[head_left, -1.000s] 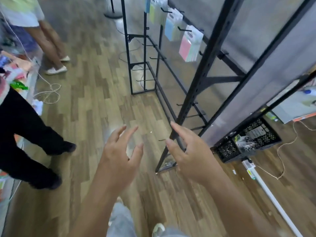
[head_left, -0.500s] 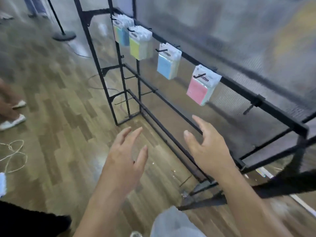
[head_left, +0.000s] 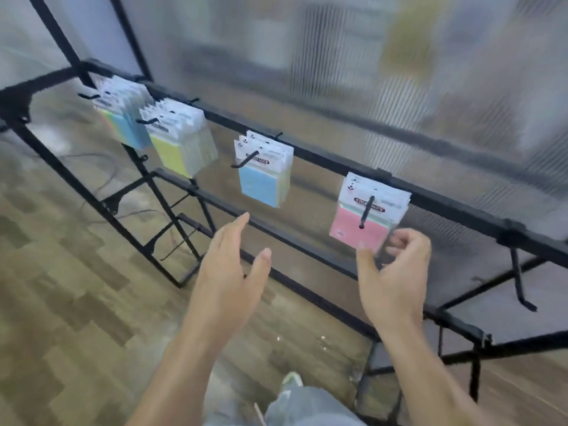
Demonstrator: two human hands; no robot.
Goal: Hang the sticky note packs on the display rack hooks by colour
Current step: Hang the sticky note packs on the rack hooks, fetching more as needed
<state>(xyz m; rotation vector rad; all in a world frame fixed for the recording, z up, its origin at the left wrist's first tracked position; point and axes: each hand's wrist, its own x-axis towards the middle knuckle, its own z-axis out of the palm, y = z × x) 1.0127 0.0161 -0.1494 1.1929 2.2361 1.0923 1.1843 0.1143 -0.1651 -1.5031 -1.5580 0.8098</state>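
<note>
Wooden floor (head_left: 61,302) lay beneath the display rack (head_left: 322,158), where the pink pack (head_left: 359,229) hung right of centre, the right hand (head_left: 396,278) curled at its lower corner, grip unclear, the left hand (head_left: 229,272) spread empty; steadying it squarely would probably help.

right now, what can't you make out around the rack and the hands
All in the head view:
Whether the right hand grips the pink packs or only touches them: the wrapper corner covers its fingers.
Pack counts: front packs hide the rest.
Labels and colours of the far-left packs: smeared by motion blur.
Beyond the ribbed panel: only blurred shapes.
</note>
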